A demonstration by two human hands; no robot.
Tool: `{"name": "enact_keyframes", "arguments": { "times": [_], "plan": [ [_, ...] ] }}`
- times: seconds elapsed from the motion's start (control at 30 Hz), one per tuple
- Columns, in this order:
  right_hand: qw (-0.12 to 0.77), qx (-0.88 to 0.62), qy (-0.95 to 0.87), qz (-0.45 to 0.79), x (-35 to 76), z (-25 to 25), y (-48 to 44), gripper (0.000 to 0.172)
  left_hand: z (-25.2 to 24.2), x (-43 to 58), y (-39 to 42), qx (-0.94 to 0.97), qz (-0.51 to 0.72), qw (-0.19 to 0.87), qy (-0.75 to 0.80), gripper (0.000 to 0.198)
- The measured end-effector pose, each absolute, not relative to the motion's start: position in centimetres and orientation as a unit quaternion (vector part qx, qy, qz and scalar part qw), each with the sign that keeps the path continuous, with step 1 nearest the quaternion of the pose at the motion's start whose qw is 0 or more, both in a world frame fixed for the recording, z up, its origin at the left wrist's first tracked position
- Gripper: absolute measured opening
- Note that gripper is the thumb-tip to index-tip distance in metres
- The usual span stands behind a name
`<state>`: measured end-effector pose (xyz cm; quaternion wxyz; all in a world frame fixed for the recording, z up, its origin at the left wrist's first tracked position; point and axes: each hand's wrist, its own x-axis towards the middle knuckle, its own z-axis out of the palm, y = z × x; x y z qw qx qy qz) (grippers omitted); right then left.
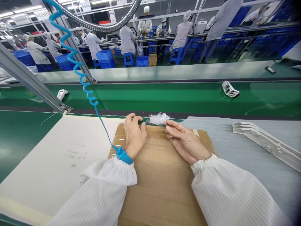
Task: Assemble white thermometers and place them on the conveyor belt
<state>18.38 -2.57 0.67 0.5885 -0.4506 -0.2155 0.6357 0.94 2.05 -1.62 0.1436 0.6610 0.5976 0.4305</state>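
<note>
My left hand is over the far left part of a brown cardboard sheet. Its fingers are loosely bent, the thumb stands apart, and nothing shows in it. A blue wrist strap with a coiled blue cord circles that wrist. My right hand hovers above the right side of the cardboard, thumb and index finger brought together in a pinch. Whether something small is between those fingertips cannot be made out. Just beyond them, at the cardboard's far edge, lies a small heap of clear crinkled plastic.
Stacked white plastic parts lie on a pale foam sheet to the right. A white sheet with faint writing covers the left. Across the green conveyor are a white device and a shiny part. A metal post rises at left.
</note>
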Motion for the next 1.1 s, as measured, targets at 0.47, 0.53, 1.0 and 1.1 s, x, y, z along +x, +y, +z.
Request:
{"name": "enact_keyframes", "arguments": {
  "times": [0.47, 0.53, 1.0, 1.1],
  "plan": [
    [0.581, -0.451, -0.226, 0.639, 18.39, 0.70, -2.61, 0.044, -1.22, 0.98, 1.93, 0.660, 0.418, 0.154, 0.605, 0.012],
    [0.581, -0.451, -0.229, 0.638, 18.38, 0.71, -2.65, 0.044, -1.18, 0.98, 1.92, 0.660, 0.416, 0.155, 0.606, 0.012],
    [0.578, -0.455, -0.251, 0.629, 18.30, 0.86, -2.73, 0.037, -1.63, 0.91, 2.03, 0.661, 0.429, 0.152, 0.597, 0.010],
    [0.574, -0.457, -0.261, 0.628, 18.36, 0.83, -2.73, 0.035, -1.71, 0.89, 2.06, 0.659, 0.435, 0.151, 0.595, 0.011]
  ]
}}
